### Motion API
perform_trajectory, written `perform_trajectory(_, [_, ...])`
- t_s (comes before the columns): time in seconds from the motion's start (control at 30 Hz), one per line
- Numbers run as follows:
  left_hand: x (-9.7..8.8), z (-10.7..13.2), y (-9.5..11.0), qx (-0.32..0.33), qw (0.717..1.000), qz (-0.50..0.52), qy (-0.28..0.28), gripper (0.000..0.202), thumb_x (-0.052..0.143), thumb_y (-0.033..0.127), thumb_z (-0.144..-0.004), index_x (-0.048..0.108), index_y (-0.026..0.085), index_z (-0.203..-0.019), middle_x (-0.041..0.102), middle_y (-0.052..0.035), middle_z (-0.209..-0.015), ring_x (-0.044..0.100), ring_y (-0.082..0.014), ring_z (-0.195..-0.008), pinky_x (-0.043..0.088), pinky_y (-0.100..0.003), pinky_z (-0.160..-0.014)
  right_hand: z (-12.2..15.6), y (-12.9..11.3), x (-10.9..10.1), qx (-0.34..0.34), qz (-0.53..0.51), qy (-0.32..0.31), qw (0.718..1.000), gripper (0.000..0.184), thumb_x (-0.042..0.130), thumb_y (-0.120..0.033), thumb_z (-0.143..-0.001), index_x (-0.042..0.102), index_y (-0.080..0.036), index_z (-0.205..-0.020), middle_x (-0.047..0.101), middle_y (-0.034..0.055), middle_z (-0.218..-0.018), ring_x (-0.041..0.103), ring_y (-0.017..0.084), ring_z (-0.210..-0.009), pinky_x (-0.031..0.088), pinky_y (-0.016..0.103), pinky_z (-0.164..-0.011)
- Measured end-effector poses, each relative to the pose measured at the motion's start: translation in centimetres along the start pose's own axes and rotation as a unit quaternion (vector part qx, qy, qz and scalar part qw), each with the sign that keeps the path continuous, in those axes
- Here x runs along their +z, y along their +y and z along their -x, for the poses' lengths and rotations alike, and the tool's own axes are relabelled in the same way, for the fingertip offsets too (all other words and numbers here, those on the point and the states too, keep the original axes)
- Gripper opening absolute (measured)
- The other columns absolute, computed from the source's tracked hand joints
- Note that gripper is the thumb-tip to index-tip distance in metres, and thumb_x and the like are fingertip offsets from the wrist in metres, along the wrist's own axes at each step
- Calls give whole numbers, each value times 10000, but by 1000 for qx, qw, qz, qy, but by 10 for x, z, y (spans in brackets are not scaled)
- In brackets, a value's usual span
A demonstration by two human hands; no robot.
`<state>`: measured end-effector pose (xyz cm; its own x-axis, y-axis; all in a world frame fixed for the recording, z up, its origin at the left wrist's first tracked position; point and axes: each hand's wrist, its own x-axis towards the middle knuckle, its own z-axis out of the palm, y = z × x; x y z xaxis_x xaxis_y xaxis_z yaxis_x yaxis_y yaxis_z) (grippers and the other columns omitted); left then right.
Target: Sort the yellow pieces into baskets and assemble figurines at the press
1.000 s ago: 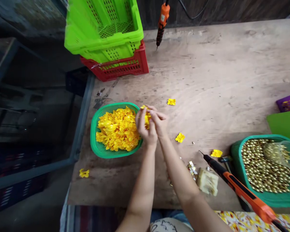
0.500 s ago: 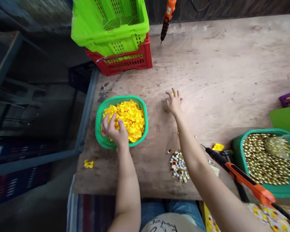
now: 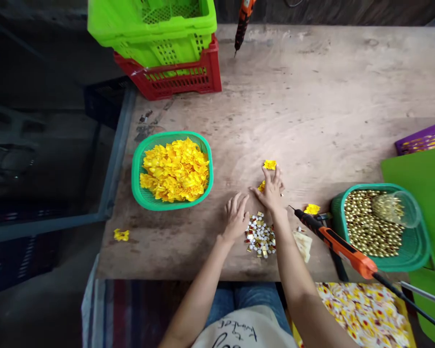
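My left hand (image 3: pixel 235 215) rests on the wooden table (image 3: pixel 311 111) with its fingers spread, just left of a small heap of white and gold bits (image 3: pixel 260 235). My right hand (image 3: pixel 271 188) lies flat over a yellow plastic flower (image 3: pixel 262 185), fingers stretched toward another yellow flower (image 3: pixel 270 164). A green basket (image 3: pixel 136 181) full of yellow flowers (image 3: pixel 174 169) sits to the left of both hands.
An orange electric screwdriver (image 3: pixel 342 246) lies right of my right arm, beside a green basket of gold beads (image 3: pixel 375 224) with a clear cup (image 3: pixel 397 208). Stacked green and red crates (image 3: pixel 166 43) stand at the back left. Loose flowers (image 3: pixel 311 209) (image 3: pixel 121 235) lie about.
My left hand left the flower basket and came down beside the bead heap. My right hand pulled back toward me onto a flower. The camera view shifted slightly.
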<state>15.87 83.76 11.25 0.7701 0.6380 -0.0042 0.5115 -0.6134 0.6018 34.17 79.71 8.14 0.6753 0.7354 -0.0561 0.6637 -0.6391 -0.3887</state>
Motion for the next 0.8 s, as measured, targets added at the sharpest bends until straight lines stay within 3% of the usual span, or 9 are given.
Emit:
perform_trajectory(0.13, [-9,0,-10,-12,1000,4,16,556,522,138,-872,517,228,-1421,497,-128,-1483,452,-293,-1353,366,-488,-1130,-25,-8,15,6,6,23,1000,597,491,-438,-943,407,-246,-1502,244,177,-1631,163,396,-1493,312,607,-1085])
perform_trajectory(0.23, [-23,8,-27,-23,999,1,49,473,514,164,-885,581,216,-1350,542,-131,-1433,485,-288,-1310,371,-489,-1123,-43,-13,20,-7,-4,31,999,406,398,-327,-979,615,-189,-1293,485,178,-1467,331,354,-1373,327,551,-1089])
perform_trajectory(0.3, [-32,18,-42,-31,997,4,78,417,514,195,-892,618,200,-1296,576,-139,-1382,511,-284,-1281,377,-489,-1118,-46,-13,21,-3,-13,33,999,370,370,-248,-974,669,-160,-1172,578,192,-1317,424,320,-1265,360,492,-1072])
perform_trajectory(0.47, [-50,48,-78,-110,979,71,158,342,538,299,-889,642,219,-1205,619,-117,-1256,563,-255,-1217,413,-445,-1099,-38,-26,10,110,-90,78,987,419,351,-180,-944,634,-142,-1251,571,201,-1247,533,278,-1189,434,406,-1018])
perform_trajectory(0.53, [-54,56,-85,-187,952,116,213,358,562,320,-871,610,224,-1213,599,-108,-1225,571,-245,-1179,466,-409,-1031,-36,-56,3,117,-173,116,971,469,294,-201,-966,570,-152,-1342,550,188,-1292,530,264,-1240,425,398,-1057])
perform_trajectory(0.6, [-57,58,-88,-260,909,150,289,402,591,316,-846,556,224,-1236,524,-114,-1288,532,-245,-1212,491,-380,-978,-36,-104,-5,51,-261,130,955,490,264,-254,-994,489,-174,-1422,519,157,-1367,481,248,-1324,384,395,-1127])
perform_trajectory(0.73, [-63,45,-95,-317,833,146,429,483,600,223,-808,432,216,-1261,359,-119,-1400,378,-247,-1337,397,-416,-1097,-35,-214,-21,-141,-328,33,934,493,312,-319,-1019,383,-206,-1493,503,81,-1444,438,223,-1376,318,387,-1204])
perform_trajectory(0.8, [-67,33,-103,-325,814,139,460,504,564,185,-823,372,232,-1286,361,-100,-1372,393,-229,-1310,350,-435,-1136,-32,-247,-27,-180,-299,-13,937,515,381,-391,-1016,359,-221,-1502,517,56,-1448,445,235,-1357,302,423,-1216])
